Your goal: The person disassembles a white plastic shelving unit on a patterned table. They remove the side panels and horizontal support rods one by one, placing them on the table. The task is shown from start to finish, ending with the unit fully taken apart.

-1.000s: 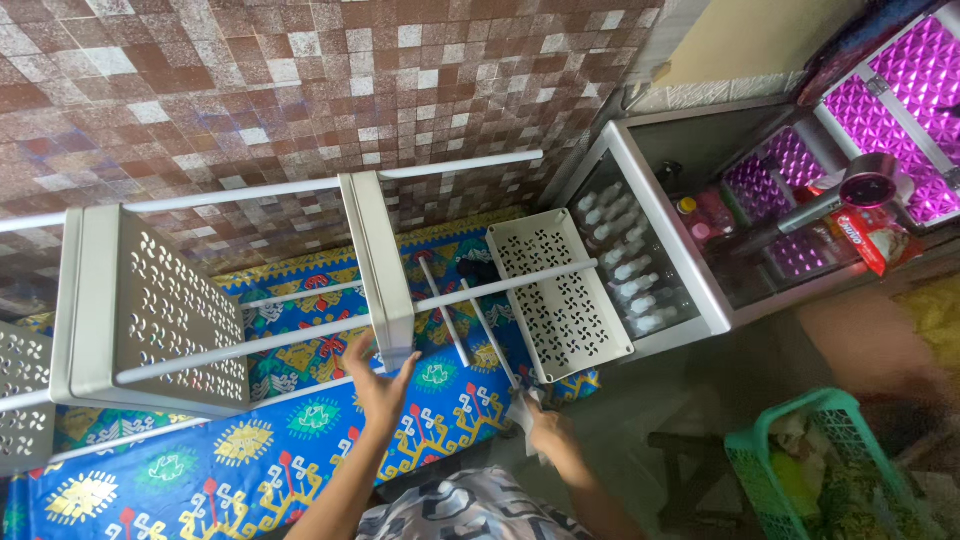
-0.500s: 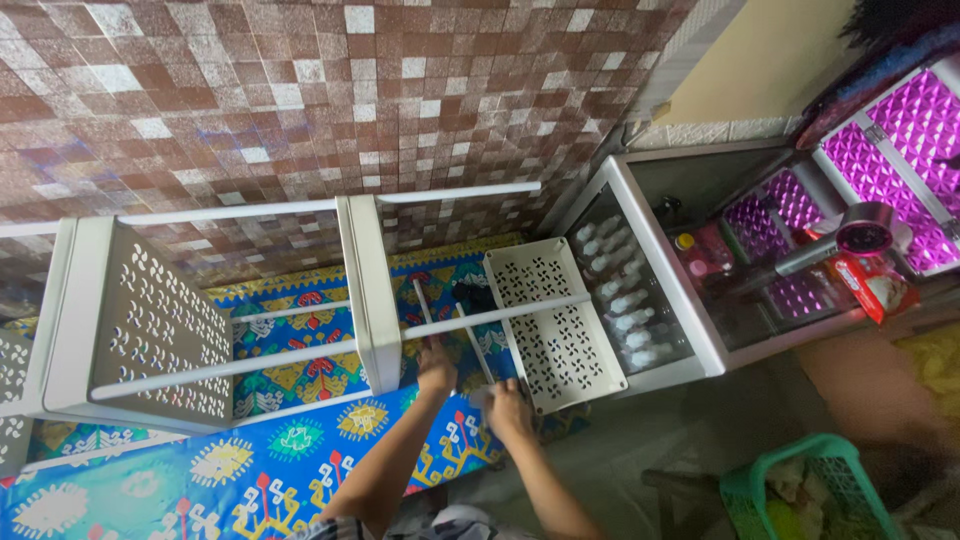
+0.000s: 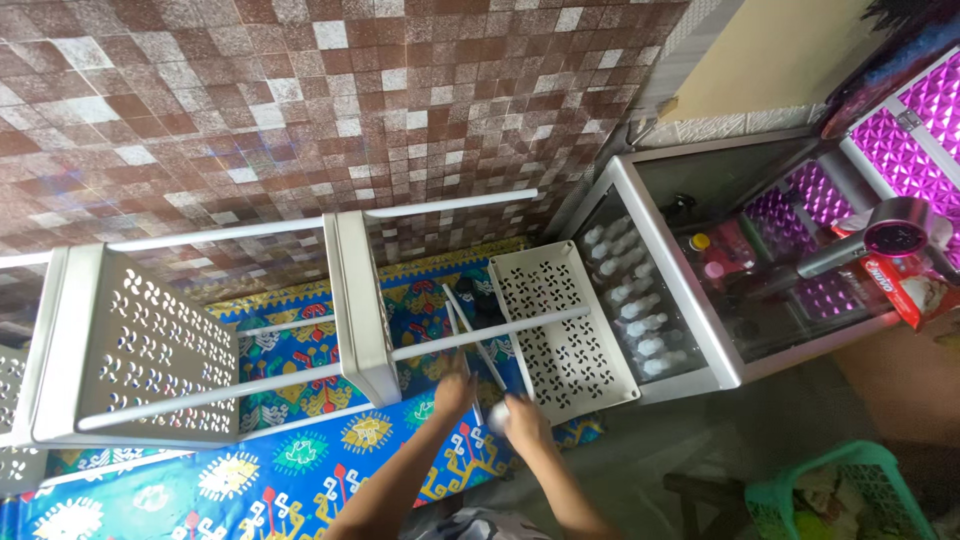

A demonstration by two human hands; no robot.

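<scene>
Two hands — left hand (image 3: 455, 392), right hand (image 3: 522, 420) — fingers clamped on white rods (image 3: 478, 345) beside the shelf tray's (image 3: 560, 325) edge.

Daylight, even and fairly bright, no hard shadows. Soft sheen on the tiled wall (image 3: 300, 90) above the white rack (image 3: 360, 300). Strong glare on the glass cabinet (image 3: 690, 270) right of the rack, contents hazy behind reflections. Purple case (image 3: 930, 110) beyond it vivid, nearly overexposed. Motion blur on both hands (image 3: 455, 392) just below the rack. Wide-angle bending of rack rails toward left edge. Green basket (image 3: 850, 495) at lower right soft, dim.
</scene>
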